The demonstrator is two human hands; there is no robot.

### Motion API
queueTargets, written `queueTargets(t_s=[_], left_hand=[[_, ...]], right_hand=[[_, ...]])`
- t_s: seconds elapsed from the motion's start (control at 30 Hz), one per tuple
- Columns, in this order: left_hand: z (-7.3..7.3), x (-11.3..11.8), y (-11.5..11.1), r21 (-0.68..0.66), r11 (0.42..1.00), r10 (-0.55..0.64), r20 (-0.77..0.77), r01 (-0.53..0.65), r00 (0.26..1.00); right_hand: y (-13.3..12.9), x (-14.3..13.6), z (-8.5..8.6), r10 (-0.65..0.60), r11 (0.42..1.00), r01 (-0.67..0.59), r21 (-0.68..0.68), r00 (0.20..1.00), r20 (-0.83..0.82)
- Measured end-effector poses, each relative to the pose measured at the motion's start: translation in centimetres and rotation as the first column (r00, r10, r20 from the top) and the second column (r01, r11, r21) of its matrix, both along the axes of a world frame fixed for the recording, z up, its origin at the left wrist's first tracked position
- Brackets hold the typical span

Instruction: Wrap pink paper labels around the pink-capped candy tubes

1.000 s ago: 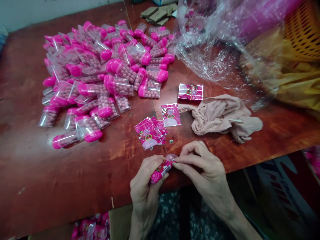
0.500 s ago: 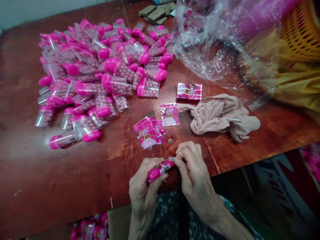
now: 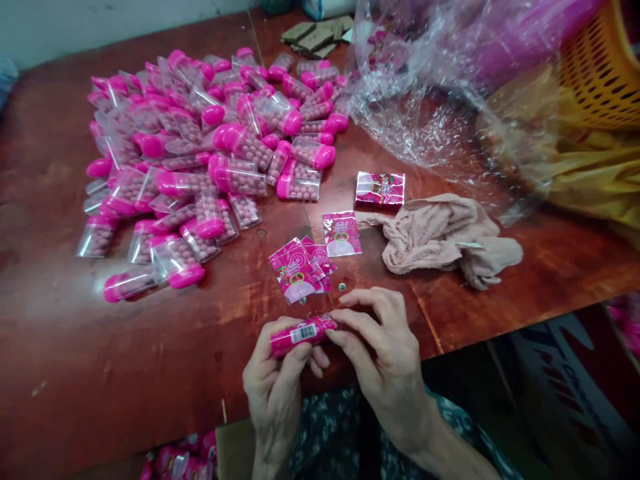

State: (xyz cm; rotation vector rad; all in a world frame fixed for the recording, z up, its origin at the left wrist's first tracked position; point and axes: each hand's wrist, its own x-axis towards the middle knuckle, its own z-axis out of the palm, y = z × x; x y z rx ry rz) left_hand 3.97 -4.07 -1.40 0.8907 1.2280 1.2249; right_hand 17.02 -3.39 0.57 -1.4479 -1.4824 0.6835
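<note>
I hold one pink labelled tube [image 3: 303, 331] level at the near edge of the table [image 3: 100, 360]. My left hand [image 3: 275, 380] grips it from below, fingers and thumb closed round its left half; my right hand [image 3: 385, 360] pinches its right end between thumb and fingertips. A white barcode patch shows on the label, but no writing is readable. Just beyond the tube lie about three loose pink label sleeves [image 3: 297, 270], a fourth [image 3: 342, 233] beside them, and one flat pink packet [image 3: 381, 189] farther back; their print is too small to read. One beige cloth [image 3: 445, 240] lies right of these. Farther left of the tube sits a heap of clear tubes with pink caps [image 3: 210, 147], too many to count.
</note>
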Motion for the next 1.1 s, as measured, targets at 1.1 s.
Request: queueTargets(t_s=[1.1], left_hand=[[1.0, 0.6, -0.4, -0.047, 0.995, 0.095, 0.13, -0.09, 0.987]], right_hand=[[0.1, 0.4, 0.5, 0.041, 0.999, -0.039, 0.038, 0.996, -0.076]])
